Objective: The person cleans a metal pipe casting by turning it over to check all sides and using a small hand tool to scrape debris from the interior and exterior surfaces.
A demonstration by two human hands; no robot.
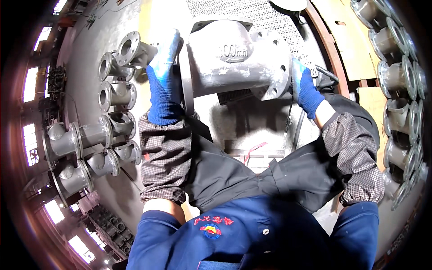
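Head view: the left grip (164,83), a hand in a blue knit glove, is closed against the outer flange of a large gray cast-metal pipe body with round flanges (220,72). The right grip (306,85), gloved alike, presses the flange at the opposite end, so the body is held between the two; its fingertips run behind the metal, so how far they wrap is hard to tell. Left of the left grip stand smaller gray flanged metal fittings (122,96). Just beside the right grip runs a thin black cable (330,74); farther right, past a tan flat board (335,38), is a column of gray metal flanged pieces (396,78). Nearer the person, between both grips, lies a narrow red strip (254,149).
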